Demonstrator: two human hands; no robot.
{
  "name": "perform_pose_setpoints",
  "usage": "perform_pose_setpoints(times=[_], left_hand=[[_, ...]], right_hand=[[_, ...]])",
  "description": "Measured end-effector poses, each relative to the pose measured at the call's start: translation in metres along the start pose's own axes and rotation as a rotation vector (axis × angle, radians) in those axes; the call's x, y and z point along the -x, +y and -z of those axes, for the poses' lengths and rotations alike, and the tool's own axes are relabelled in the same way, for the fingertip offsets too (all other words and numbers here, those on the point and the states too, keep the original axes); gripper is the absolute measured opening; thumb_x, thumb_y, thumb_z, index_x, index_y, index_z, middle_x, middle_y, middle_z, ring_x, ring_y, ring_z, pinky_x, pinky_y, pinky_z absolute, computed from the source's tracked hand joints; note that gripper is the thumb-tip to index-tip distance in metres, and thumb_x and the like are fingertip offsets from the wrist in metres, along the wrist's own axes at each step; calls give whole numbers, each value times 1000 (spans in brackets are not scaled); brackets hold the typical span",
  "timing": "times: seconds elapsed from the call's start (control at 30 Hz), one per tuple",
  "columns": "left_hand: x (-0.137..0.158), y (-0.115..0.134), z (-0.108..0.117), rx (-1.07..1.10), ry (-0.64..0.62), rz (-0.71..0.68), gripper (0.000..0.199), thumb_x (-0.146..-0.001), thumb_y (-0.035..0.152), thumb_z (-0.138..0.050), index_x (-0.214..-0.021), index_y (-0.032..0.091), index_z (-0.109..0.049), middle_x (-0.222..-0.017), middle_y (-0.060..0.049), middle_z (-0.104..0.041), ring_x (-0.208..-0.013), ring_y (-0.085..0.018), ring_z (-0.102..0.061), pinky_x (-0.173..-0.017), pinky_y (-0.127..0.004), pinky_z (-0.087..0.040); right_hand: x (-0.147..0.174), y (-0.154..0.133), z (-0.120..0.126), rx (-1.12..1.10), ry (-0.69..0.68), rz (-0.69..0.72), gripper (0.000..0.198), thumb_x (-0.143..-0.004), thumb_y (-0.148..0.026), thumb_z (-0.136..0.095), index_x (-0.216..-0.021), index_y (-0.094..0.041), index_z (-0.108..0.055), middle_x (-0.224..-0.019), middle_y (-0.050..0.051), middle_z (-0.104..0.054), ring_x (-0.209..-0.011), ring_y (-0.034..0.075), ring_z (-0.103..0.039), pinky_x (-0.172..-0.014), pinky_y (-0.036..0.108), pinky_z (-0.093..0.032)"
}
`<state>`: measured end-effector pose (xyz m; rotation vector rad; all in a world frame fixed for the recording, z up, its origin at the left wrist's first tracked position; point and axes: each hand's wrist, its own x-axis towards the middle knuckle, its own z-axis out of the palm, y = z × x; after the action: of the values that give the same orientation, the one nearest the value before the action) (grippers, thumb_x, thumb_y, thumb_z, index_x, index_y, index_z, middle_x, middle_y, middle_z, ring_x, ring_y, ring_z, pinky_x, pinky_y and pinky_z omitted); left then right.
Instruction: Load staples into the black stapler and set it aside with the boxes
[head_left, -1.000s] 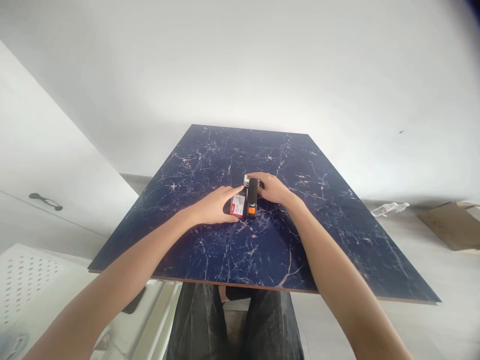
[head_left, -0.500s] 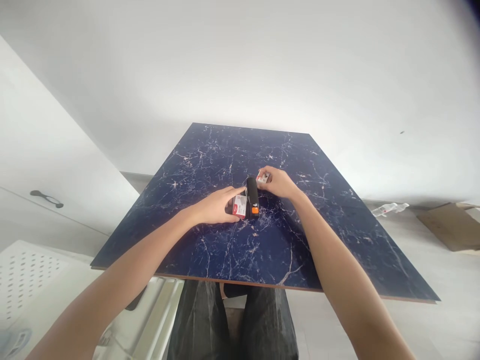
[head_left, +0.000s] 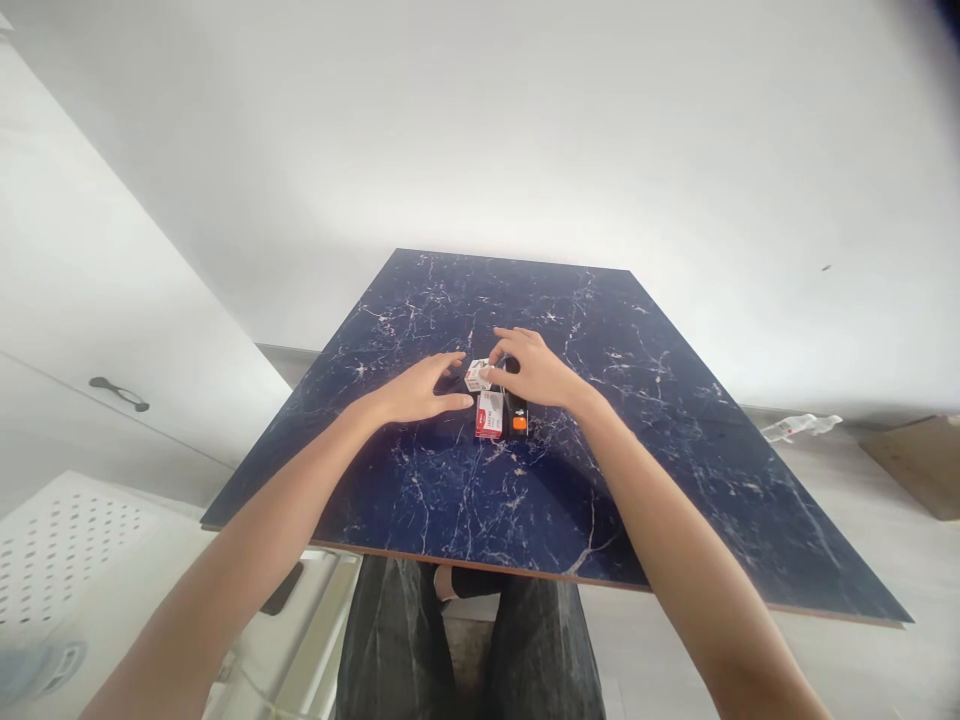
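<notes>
On the dark blue marbled tabletop (head_left: 420, 480), a small red-and-white box (head_left: 490, 416) lies against the left side of a black stapler (head_left: 517, 408) with an orange patch at its near end. A second, smaller white box with red print (head_left: 477, 375) is just beyond the first one. My right hand (head_left: 529, 368) pinches this smaller box at its right edge between thumb and index finger, its other fingers raised, and covers part of the stapler. To the left, my left hand (head_left: 424, 390) is open and empty, thumb and fingers spread close beside both boxes.
A white wall (head_left: 510, 150) rises behind the table. At left stand a white cabinet with a dark handle (head_left: 120, 393) and a white perforated panel (head_left: 67, 540). Clear plastic packaging (head_left: 801, 428) and brown cardboard (head_left: 915, 460) lie on the floor at right.
My right hand has carried the smaller box leftward over the stapler to beside the red-and-white box. My left hand has let go of the red-and-white box and drawn back slightly left.
</notes>
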<state>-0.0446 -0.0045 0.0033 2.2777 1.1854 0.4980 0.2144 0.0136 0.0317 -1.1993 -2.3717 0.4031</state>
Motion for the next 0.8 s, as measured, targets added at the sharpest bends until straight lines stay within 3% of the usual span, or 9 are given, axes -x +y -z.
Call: perform_pose_setpoints(times=[0.13,0.27,0.33,0.43,0.5,0.6,0.8], left_hand=[[-4,7,-11,-41,-32,-51,80,-83,62,-71,-150,26,-46,-163,-14,-36,-148,-41,-34,-114,-58,-36],[-8,9,-17,-44,-32,-71,65,-93,58,-59,-150,29,-46,-168,-10,-24,-155,-40,-18,-118,-63,-27],[-10,10,-17,-25,-39,-97,63,-96,57,-56,-152,30,-44,-166,-9,-31,-153,-37,-23,-119,-60,-28],[-9,13,-16,-36,-87,-118,80,-86,61,-68,-155,32,-40,-161,-10,-39,-147,-38,-33,-115,-56,-35],[-7,18,-16,-64,-108,-87,92,-77,63,-76,-155,32,-39,-155,-12,-45,-142,-40,-38,-110,-54,-40],[-2,27,-19,-105,-141,-19,96,-77,65,-74,-157,29,-37,-141,-14,-53,-134,-39,-44,-102,-50,-45],[2,32,-19,-120,-161,-1,97,-77,69,-70,-158,31,-32,-140,-13,-52,-125,-37,-49,-97,-47,-46]], right_hand=[[15,11,19,-105,50,-135,32,-97,-50,-51,-98,-22,-66,-132,12,-64,-123,29,-59,-103,47,-43],[38,15,19,-195,-93,-277,36,-97,-57,-49,-104,-23,-59,-102,7,-73,-86,23,-68,-77,36,-51],[46,15,13,-211,-125,-288,36,-96,-57,-51,-103,-23,-57,-97,5,-73,-82,21,-67,-74,34,-50],[50,13,5,-220,-135,-326,37,-93,-59,-55,-102,-23,-55,-95,4,-73,-79,21,-66,-70,32,-48],[50,11,0,-224,-110,-395,39,-92,-60,-56,-103,-23,-56,-97,5,-73,-79,21,-66,-69,32,-48],[49,8,-5,-240,-48,-480,39,-91,-59,-57,-104,-23,-57,-105,7,-72,-84,22,-66,-70,32,-49],[49,14,-12,-391,-18,-489,34,-92,-58,-56,-97,-24,-57,-106,6,-72,-90,22,-68,-75,33,-51]])
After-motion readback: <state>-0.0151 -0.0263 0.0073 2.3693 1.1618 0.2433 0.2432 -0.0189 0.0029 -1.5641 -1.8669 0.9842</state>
